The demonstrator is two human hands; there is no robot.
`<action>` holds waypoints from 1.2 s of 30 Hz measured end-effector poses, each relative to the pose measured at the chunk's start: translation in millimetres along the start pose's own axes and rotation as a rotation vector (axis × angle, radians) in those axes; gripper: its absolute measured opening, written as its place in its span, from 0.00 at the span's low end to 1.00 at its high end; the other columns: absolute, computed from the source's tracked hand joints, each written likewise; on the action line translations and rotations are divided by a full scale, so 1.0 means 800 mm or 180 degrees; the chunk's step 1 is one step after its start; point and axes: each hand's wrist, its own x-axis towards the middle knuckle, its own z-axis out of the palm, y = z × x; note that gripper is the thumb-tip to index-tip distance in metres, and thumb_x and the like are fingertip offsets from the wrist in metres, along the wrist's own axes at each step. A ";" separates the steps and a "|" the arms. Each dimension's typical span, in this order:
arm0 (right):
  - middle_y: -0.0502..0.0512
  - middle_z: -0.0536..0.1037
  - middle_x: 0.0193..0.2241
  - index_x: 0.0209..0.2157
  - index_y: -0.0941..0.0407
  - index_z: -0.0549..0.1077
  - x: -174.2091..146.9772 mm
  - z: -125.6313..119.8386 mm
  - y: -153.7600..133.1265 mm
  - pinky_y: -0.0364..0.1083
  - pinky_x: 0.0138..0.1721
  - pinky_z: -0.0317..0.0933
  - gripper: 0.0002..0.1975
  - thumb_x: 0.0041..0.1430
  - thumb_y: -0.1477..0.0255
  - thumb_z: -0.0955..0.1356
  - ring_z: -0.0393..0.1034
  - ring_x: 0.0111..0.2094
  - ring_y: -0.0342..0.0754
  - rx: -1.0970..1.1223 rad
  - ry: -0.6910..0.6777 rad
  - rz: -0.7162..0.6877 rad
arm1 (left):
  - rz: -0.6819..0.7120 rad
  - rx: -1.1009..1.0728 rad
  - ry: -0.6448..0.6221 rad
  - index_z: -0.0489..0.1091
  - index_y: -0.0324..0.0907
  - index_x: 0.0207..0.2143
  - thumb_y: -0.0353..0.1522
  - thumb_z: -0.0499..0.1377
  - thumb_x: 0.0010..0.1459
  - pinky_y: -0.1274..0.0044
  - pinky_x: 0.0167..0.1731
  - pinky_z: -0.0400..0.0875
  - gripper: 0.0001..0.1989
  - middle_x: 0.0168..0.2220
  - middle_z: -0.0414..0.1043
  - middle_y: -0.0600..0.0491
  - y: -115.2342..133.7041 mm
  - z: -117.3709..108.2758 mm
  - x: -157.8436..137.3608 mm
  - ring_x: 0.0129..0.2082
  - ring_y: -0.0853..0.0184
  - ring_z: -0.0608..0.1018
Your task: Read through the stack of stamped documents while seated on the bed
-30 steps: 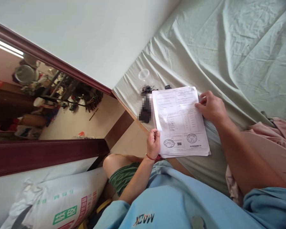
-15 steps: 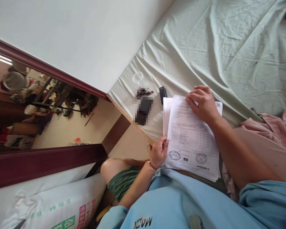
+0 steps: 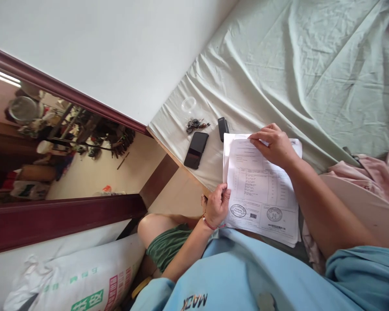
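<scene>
A stack of printed papers (image 3: 259, 190) rests over my lap, its top sheet bearing a table and two round stamps. My left hand (image 3: 216, 205) is closed on the stack's left edge, thumb on top. At the upper edge, my right hand (image 3: 275, 144) pinches the top sheet between thumb and fingers. Just beyond the papers' upper left corner lies a small black case-like object (image 3: 223, 129). A black smartphone (image 3: 196, 150) lies on the sheet left of the papers, with a bunch of keys (image 3: 196, 125) above it.
A pale green bedsheet (image 3: 262, 73) covers the bed. A clear round lid or cup (image 3: 188, 104) sits near the wall. Pink cloth (image 3: 369, 170) lies at right. A white printed sack (image 3: 84, 276) stands lower left, below a doorway with a dark red frame (image 3: 65, 220).
My right hand has shifted slightly left along the top edge, its fingers now pinching the sheet. The top sheet lies more evenly over the stack. My left hand stays at the left edge.
</scene>
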 end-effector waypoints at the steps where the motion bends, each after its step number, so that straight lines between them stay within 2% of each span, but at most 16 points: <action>1: 0.57 0.83 0.34 0.38 0.49 0.84 0.000 0.000 0.001 0.58 0.47 0.67 0.12 0.67 0.66 0.66 0.70 0.45 0.59 -0.0006 -0.0023 0.0031 | -0.0016 -0.0002 -0.0010 0.75 0.45 0.44 0.50 0.55 0.70 0.74 0.33 0.72 0.19 0.29 0.76 0.51 0.000 0.000 0.000 0.28 0.64 0.77; 6: 0.58 0.83 0.33 0.35 0.51 0.82 0.001 -0.001 0.007 0.57 0.46 0.67 0.11 0.64 0.69 0.66 0.71 0.45 0.59 -0.0197 0.0063 0.0371 | -0.0068 -0.0069 -0.0088 0.73 0.44 0.45 0.45 0.54 0.72 0.75 0.32 0.70 0.16 0.31 0.77 0.51 0.000 0.000 0.001 0.29 0.65 0.77; 11: 0.57 0.84 0.32 0.32 0.50 0.80 0.000 0.005 0.009 0.59 0.46 0.65 0.10 0.64 0.69 0.66 0.70 0.45 0.60 -0.0422 -0.0081 0.0376 | -0.0284 -0.0319 -0.0214 0.73 0.44 0.45 0.46 0.55 0.72 0.75 0.31 0.68 0.16 0.30 0.76 0.53 0.001 0.000 0.003 0.29 0.66 0.76; 16: 0.58 0.81 0.29 0.30 0.50 0.79 -0.001 0.011 0.013 0.60 0.46 0.65 0.11 0.63 0.71 0.66 0.70 0.45 0.61 -0.0514 -0.0046 0.0497 | -0.0272 -0.0334 -0.0167 0.72 0.43 0.45 0.45 0.55 0.71 0.76 0.31 0.68 0.15 0.31 0.76 0.54 0.005 0.001 0.003 0.28 0.67 0.75; 24: 0.61 0.80 0.30 0.32 0.53 0.80 0.002 0.009 0.006 0.60 0.47 0.64 0.11 0.63 0.70 0.65 0.70 0.46 0.62 -0.0553 -0.0104 0.0845 | 0.0093 0.0154 -0.0185 0.71 0.42 0.47 0.43 0.55 0.71 0.77 0.30 0.69 0.14 0.30 0.76 0.54 0.013 -0.002 -0.001 0.26 0.69 0.75; 29: 0.59 0.80 0.29 0.32 0.53 0.79 0.002 0.008 0.006 0.60 0.48 0.65 0.11 0.64 0.71 0.65 0.70 0.45 0.60 -0.0521 -0.0099 0.0897 | 0.0382 0.0290 -0.0185 0.71 0.42 0.49 0.41 0.55 0.71 0.77 0.31 0.71 0.13 0.34 0.80 0.51 0.014 -0.002 -0.004 0.28 0.68 0.78; 32: 0.59 0.81 0.31 0.33 0.53 0.79 0.000 0.010 0.009 0.60 0.47 0.65 0.10 0.65 0.71 0.66 0.69 0.45 0.61 -0.0468 0.0023 0.0773 | 0.0582 0.0393 -0.0134 0.71 0.42 0.48 0.39 0.54 0.72 0.77 0.32 0.72 0.12 0.35 0.81 0.51 0.014 -0.001 -0.005 0.29 0.68 0.80; 36: 0.60 0.82 0.38 0.41 0.51 0.82 -0.002 0.013 0.013 0.63 0.50 0.64 0.10 0.66 0.68 0.67 0.66 0.52 0.64 -0.0481 0.0348 0.0359 | 0.0895 0.0596 -0.0026 0.72 0.43 0.47 0.37 0.53 0.73 0.78 0.32 0.74 0.11 0.34 0.82 0.51 0.014 0.002 -0.006 0.30 0.67 0.82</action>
